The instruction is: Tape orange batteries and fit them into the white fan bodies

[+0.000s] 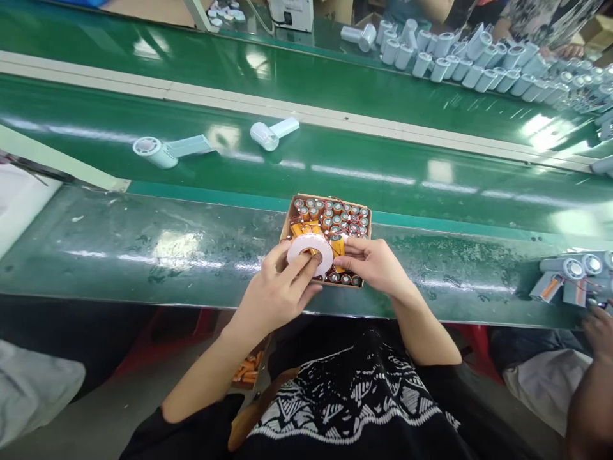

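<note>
My left hand [275,291] holds a roll of white tape [299,250], with its fingers reaching across the roll's face and into the core. My right hand [371,265] pinches at the roll's right rim, and its fingertips lie just above an open cardboard tray [368,239]. The tray is packed with upright orange cylindrical cells [330,217] with metal tops and thin red wires. Several loose orange cells lie flat in it [301,230]. Both hands and the roll hide the tray's front part.
The tray stands on a dark green workbench belt [119,255]. Beyond lie two white cylindrical housings [264,135] and a raised beige rail [287,114]. Grey-blue cylinders [460,64] crowd the far belt. A co-worker's hand [599,331] is at the right, beside wired assemblies [569,275].
</note>
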`<state>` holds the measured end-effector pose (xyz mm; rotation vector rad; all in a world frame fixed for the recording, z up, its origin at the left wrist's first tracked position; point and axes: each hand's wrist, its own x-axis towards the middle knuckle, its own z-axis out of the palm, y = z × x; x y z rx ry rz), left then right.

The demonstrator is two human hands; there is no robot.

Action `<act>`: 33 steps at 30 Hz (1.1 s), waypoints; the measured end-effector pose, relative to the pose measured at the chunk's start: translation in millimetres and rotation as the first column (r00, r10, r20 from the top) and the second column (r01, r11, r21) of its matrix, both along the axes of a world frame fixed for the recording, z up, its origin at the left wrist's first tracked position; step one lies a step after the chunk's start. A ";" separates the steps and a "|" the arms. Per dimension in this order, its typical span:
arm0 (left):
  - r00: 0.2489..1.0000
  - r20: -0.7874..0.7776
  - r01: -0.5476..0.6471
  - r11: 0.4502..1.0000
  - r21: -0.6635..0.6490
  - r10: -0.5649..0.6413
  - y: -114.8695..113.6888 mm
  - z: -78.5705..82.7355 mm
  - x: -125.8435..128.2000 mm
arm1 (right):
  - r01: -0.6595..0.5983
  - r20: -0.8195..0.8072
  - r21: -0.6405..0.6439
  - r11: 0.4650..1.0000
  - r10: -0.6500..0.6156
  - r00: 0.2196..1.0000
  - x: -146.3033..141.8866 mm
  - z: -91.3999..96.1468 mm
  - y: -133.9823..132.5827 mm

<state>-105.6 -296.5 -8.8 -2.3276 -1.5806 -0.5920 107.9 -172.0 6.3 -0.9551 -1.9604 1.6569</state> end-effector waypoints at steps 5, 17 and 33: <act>0.994 0.074 -0.094 0.989 0.115 0.086 12.6 -6.3 18.2 | 0.154 -0.198 -0.241 0.958 -0.204 0.959 -0.8 -1.9 7.5; 0.962 0.273 -0.074 0.970 0.230 0.009 21.4 -6.4 61.5 | 0.530 -0.490 -0.488 0.694 -0.720 0.491 -40.7 -20.7 -26.0; 0.679 0.479 -0.630 0.776 -0.008 0.557 8.2 -62.9 -135.1 | 0.891 -0.323 -0.319 0.322 -0.921 0.218 180.3 -76.3 9.4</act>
